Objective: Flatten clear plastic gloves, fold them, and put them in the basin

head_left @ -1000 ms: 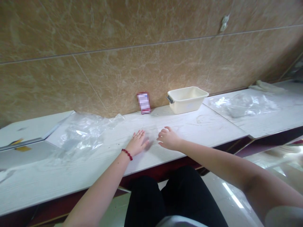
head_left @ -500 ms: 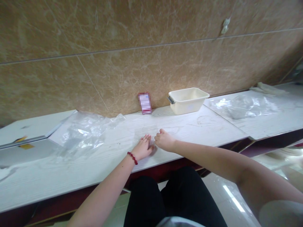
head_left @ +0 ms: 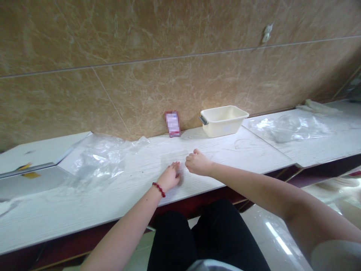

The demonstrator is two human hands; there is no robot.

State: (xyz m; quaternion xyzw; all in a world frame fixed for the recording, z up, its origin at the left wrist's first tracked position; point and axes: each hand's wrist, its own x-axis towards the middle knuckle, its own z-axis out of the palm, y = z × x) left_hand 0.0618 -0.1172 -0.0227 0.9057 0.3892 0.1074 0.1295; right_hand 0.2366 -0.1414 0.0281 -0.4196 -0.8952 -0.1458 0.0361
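Note:
My left hand [head_left: 169,177], with a red bead bracelet at the wrist, lies palm down on the white counter with its fingers stretched out. Beneath and just beyond its fingertips is a faint, see-through plastic piece [head_left: 167,159], flat on the surface; its outline is hard to make out. Close by on the right, my right hand [head_left: 198,163] is curled, fingers bent inward and thumb side hidden. Whatever it pinches is too small or too clear to tell. A narrow gap separates the two hands.
A cream plastic tub [head_left: 222,128] with a grey handle stands against the tiled wall. A red-edged, blurred card or phone [head_left: 173,124] leans there too. Crumpled clear plastic [head_left: 98,158] lies left beside white boxes [head_left: 42,152]; more clear plastic [head_left: 293,128] lies right.
My right hand has shifted slightly right and away from me, widening the gap to my left hand. The left hand remains nearly in place, its fingers a little closer together.

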